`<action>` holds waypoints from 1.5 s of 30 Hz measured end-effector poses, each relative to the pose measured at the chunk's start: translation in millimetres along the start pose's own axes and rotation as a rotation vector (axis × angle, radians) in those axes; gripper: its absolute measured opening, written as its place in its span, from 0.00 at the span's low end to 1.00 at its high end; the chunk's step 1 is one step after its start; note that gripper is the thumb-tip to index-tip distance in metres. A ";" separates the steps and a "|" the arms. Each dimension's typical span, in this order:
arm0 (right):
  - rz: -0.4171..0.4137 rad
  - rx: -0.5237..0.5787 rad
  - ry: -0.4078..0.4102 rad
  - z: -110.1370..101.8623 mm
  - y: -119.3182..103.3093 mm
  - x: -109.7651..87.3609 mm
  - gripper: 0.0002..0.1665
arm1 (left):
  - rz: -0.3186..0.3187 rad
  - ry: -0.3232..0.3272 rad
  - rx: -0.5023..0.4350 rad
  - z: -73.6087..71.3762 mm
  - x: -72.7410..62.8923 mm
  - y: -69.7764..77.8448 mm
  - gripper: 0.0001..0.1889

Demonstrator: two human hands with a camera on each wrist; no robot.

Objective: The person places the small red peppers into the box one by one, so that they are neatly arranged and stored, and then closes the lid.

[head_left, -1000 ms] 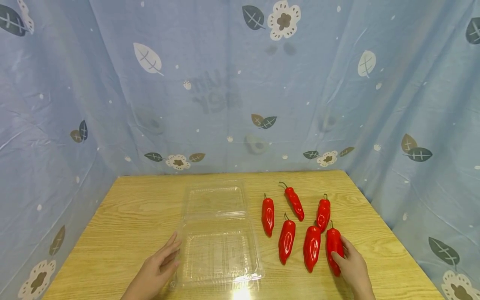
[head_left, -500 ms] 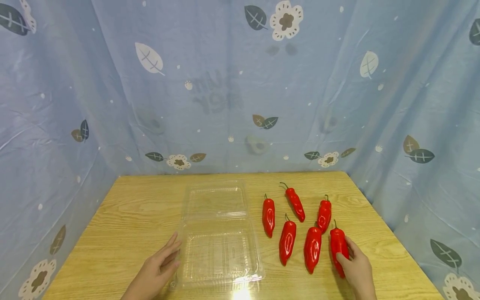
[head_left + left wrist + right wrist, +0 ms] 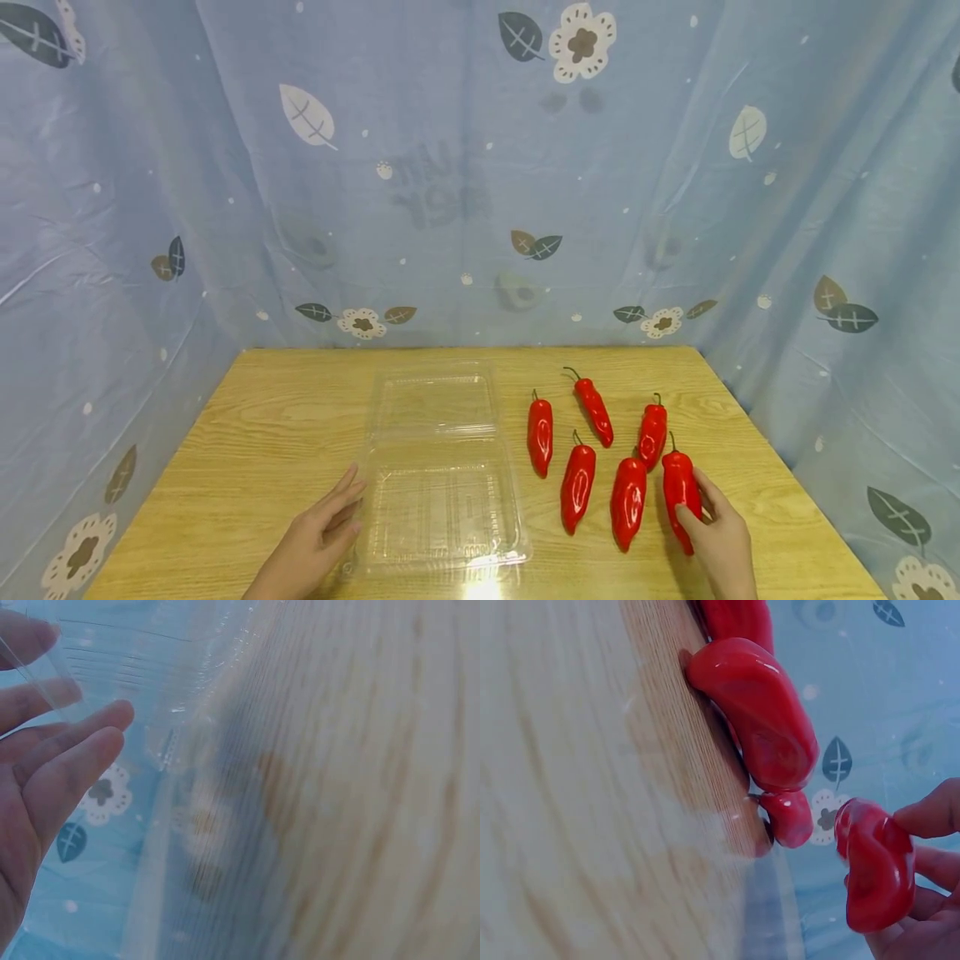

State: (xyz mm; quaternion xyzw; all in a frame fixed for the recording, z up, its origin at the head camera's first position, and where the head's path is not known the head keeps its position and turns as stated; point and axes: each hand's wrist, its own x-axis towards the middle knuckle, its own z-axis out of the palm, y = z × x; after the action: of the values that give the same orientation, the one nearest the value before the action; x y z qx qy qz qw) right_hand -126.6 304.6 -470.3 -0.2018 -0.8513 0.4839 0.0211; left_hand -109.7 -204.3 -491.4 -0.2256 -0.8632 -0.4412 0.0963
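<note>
1. The right hand [image 3: 716, 529] pinches a red pepper [image 3: 679, 486] between thumb and fingers; in the right wrist view it appears raised off the desk [image 3: 240, 442].
2. Five other peppers [image 3: 577, 490] lie left of the right hand, most farther forward.
3. The left hand [image 3: 318, 531], fingers loosely extended and holding nothing, is at the near edge of the clear container [image 3: 442, 510], which spreads to its right.

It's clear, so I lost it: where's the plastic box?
In the head view, the plastic box lies open on the table, left of the red peppers, beside the left hand.
</note>
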 end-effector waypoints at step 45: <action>-0.475 0.245 -0.123 44.8 -61.5 -23.0 0.35 | -0.026 -0.052 -0.058 -4.2 1.4 6.3 0.23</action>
State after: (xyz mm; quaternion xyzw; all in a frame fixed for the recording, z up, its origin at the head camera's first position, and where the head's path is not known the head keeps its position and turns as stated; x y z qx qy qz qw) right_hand -135.7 231.9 -439.2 0.0372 -0.8096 0.5760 0.1066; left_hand -108.0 -204.0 -483.8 -0.2284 -0.8552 -0.4613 0.0615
